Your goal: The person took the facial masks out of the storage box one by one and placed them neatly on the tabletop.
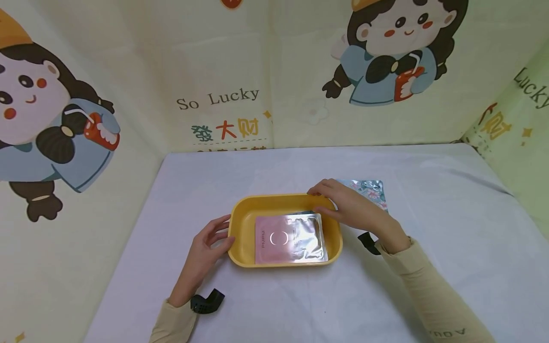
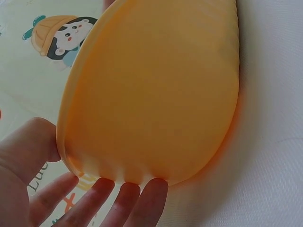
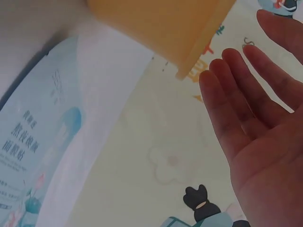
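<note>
A yellow tray [image 1: 244, 205] stands on the white cloth. My left hand [image 1: 210, 243] holds its left end, thumb at the rim and fingertips against the outer wall [image 2: 151, 109]. Inside the tray lies a pink-silver sheet mask packet [image 1: 280, 238] marked PMPM, with the edge of another packet showing behind it. My right hand [image 1: 353, 205] is over the tray's far right corner, thumb above the inside. In the right wrist view its fingers [image 3: 236, 90] are nearly straight beside the rim, with nothing between them. A blue floral sheet mask packet [image 1: 371, 190] lies partly hidden behind that hand.
White cloth [image 1: 206, 176] covers the table around the tray. Cream sheets with cartoon figures [image 1: 394, 62] and lettering hang at the back and sides. A black wrist strap piece [image 1: 208, 302] sticks out beside the left wrist, another [image 1: 369, 243] by the right.
</note>
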A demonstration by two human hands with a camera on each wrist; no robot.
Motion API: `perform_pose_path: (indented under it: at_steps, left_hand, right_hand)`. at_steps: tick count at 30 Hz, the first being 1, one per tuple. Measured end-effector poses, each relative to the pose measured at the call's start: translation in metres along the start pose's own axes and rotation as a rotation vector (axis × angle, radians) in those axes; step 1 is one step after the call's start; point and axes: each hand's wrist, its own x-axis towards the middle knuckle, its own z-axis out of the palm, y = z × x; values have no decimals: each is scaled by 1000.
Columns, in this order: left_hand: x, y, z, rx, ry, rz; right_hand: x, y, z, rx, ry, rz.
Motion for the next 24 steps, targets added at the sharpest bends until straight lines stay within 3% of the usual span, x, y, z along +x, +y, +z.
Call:
perform_pose_path:
  at_steps: [12, 24]
  left_hand:
    - [-1, -1, 0, -3, -5, 0]
    - [-2, 0, 1, -1, -3, 3]
  right_hand:
    - [7, -8, 15, -15, -146, 4]
    - [9, -6, 36, -36, -194, -39]
